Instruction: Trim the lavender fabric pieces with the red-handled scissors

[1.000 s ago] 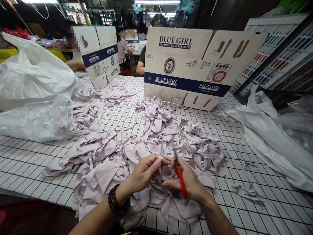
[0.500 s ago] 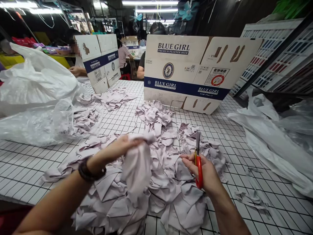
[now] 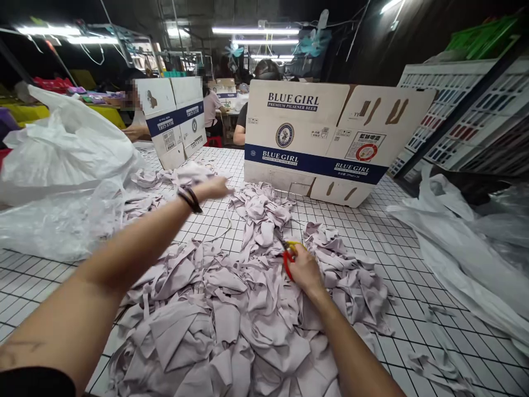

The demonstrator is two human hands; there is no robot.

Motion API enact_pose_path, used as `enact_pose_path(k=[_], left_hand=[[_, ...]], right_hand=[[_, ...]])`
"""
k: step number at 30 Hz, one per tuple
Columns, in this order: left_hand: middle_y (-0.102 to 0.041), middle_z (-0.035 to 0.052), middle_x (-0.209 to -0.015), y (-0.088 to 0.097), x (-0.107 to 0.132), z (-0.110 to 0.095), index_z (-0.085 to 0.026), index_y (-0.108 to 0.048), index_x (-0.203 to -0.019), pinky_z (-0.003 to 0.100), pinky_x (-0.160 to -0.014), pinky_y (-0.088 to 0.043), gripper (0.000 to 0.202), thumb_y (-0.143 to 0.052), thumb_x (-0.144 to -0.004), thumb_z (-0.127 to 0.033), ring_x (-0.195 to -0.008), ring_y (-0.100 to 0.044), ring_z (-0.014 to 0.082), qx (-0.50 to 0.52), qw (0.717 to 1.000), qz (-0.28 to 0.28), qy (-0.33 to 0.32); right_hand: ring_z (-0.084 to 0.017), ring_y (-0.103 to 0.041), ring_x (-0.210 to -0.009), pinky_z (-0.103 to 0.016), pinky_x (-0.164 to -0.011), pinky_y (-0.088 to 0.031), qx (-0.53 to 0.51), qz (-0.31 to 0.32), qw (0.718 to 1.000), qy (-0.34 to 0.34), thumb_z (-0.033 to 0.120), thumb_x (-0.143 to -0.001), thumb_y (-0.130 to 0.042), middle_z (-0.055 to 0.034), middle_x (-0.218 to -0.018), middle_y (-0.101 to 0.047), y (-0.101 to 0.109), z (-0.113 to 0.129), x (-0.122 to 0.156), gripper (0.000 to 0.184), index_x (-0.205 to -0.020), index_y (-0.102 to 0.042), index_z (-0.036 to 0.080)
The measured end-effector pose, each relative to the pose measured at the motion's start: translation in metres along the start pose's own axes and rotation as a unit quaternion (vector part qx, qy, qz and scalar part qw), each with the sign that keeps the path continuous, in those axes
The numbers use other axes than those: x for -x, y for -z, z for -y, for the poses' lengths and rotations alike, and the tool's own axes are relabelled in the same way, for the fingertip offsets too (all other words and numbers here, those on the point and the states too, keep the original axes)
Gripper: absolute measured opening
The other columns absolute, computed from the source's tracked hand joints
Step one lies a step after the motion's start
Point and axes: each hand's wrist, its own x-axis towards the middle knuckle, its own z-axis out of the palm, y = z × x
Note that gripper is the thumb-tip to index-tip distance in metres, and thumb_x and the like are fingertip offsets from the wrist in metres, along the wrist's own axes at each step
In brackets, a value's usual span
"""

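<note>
My left hand, with dark bands at its wrist, reaches over the table's far middle. Its fingers are blurred, so their grip does not show. A blurred pale cloth piece is just beyond that wrist, at the far-left heap. My right hand is closed on scissors with one red and one yellow handle loop. The blades point away and left, partly lost against the cloth. Beneath both arms spreads a large heap of pale mauve cloth pieces. A narrower pile continues toward the back.
An unfolded beer carton stands upright at the back, a smaller one to its left. Plastic bags flank the table, one left, one right. Cloth scraps lie at right. Other people sit beyond the cartons.
My left hand has swung forward and left from above the near heap, where it held a cloth piece. My right hand has moved left with the scissors, whose blades have tipped from upright.
</note>
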Motion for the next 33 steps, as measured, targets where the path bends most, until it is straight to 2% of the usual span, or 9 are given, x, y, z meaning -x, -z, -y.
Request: enact_pose_path(k=[4, 8, 11, 15, 18, 24, 28, 30, 33], left_hand=[[-0.065, 0.0044, -0.118, -0.092, 0.045, -0.014, -0.021, -0.063, -0.118, 0.031, -0.092, -0.048, 0.059, -0.084, -0.063, -0.023, -0.106, -0.061, 0.0204, 0.055, 0.977, 0.195, -0.07], [-0.066, 0.0033, -0.088, -0.138, 0.072, -0.034, -0.015, -0.065, -0.095, 0.026, -0.071, -0.047, 0.026, -0.067, -0.08, -0.036, -0.079, -0.06, 0.0165, 0.191, 0.937, 0.276, -0.102], [-0.057, -0.0005, -0.069, -0.127, 0.08, -0.037, -0.014, -0.062, -0.084, 0.022, -0.054, -0.038, 0.032, -0.057, -0.085, -0.046, -0.06, -0.05, 0.0115, 0.207, 0.937, 0.27, -0.081], [-0.045, -0.0045, -0.057, -0.08, 0.099, -0.038, -0.014, -0.06, -0.073, 0.019, -0.043, -0.025, 0.037, -0.062, -0.082, -0.05, -0.048, -0.036, 0.0065, 0.256, 0.911, 0.321, -0.05], [-0.042, -0.0057, -0.054, -0.048, 0.125, -0.046, -0.014, -0.058, -0.07, 0.018, -0.041, -0.02, 0.038, -0.063, -0.083, -0.05, -0.044, -0.031, 0.0045, 0.33, 0.878, 0.346, 0.031], [-0.059, -0.0021, -0.064, -0.013, 0.174, -0.063, -0.013, -0.062, -0.078, 0.015, -0.047, -0.037, 0.032, -0.075, -0.075, -0.042, -0.052, -0.05, 0.0053, 0.479, 0.831, 0.228, 0.165], [-0.064, 0.0013, -0.067, -0.006, 0.188, -0.056, -0.013, -0.063, -0.079, 0.018, -0.05, -0.044, 0.032, -0.077, -0.072, -0.041, -0.054, -0.056, 0.0084, 0.533, 0.804, 0.167, 0.206], [-0.066, 0.004, -0.071, -0.013, 0.185, -0.041, -0.012, -0.064, -0.084, 0.02, -0.052, -0.046, 0.032, -0.072, -0.076, -0.042, -0.056, -0.058, 0.0103, 0.499, 0.828, 0.141, 0.213], [-0.067, 0.0074, -0.077, -0.034, 0.17, -0.009, -0.012, -0.065, -0.087, 0.025, -0.057, -0.05, 0.031, -0.062, -0.083, -0.042, -0.062, -0.061, 0.014, 0.336, 0.912, 0.066, 0.225]], right_hand=[[-0.017, -0.054, -0.054, -0.029, -0.054, -0.043, -0.088, 0.034, 0.995, 0.029, 0.039, -0.07, -0.065, 0.0036, -0.059, -0.053, 0.042, 0.028, 0.005, 0.022, -0.074, -0.05, 0.023], [-0.014, -0.058, -0.059, -0.029, -0.062, -0.05, -0.174, 0.038, 0.981, 0.078, 0.038, -0.065, -0.073, 0.003, -0.071, -0.058, 0.086, 0.067, 0.022, 0.029, -0.072, -0.049, 0.022], [-0.011, -0.057, -0.056, -0.025, -0.057, -0.048, -0.238, -0.015, 0.963, 0.124, 0.024, -0.062, -0.076, 0.0029, -0.072, -0.061, 0.111, 0.085, 0.033, 0.024, -0.071, -0.053, 0.021], [-0.008, -0.05, -0.048, -0.022, -0.048, -0.042, -0.279, -0.093, 0.943, 0.156, 0.014, -0.056, -0.072, 0.0037, -0.068, -0.062, 0.134, 0.097, 0.04, 0.02, -0.065, -0.055, 0.02], [-0.008, -0.05, -0.046, -0.023, -0.048, -0.039, -0.313, -0.113, 0.928, 0.17, 0.011, -0.055, -0.07, 0.0031, -0.065, -0.061, 0.138, 0.102, 0.039, 0.019, -0.063, -0.055, 0.019], [-0.009, -0.053, -0.048, -0.025, -0.052, -0.042, -0.326, -0.066, 0.924, 0.19, 0.013, -0.056, -0.073, 0.0042, -0.061, -0.057, 0.125, 0.116, 0.033, 0.021, -0.066, -0.055, 0.018], [-0.009, -0.052, -0.05, -0.024, -0.051, -0.041, -0.293, -0.009, 0.942, 0.162, 0.019, -0.057, -0.075, 0.005, -0.059, -0.056, 0.114, 0.118, 0.025, 0.023, -0.069, -0.055, 0.018], [-0.009, -0.051, -0.049, -0.024, -0.049, -0.041, -0.256, 0.012, 0.959, 0.125, 0.023, -0.056, -0.076, 0.0057, -0.057, -0.055, 0.105, 0.111, 0.015, 0.024, -0.068, -0.056, 0.019], [-0.01, -0.052, -0.049, -0.022, -0.043, -0.038, -0.2, 0.002, 0.978, 0.06, 0.023, -0.055, -0.077, 0.0037, -0.059, -0.059, 0.087, 0.089, -0.001, 0.023, -0.067, -0.057, 0.019]])
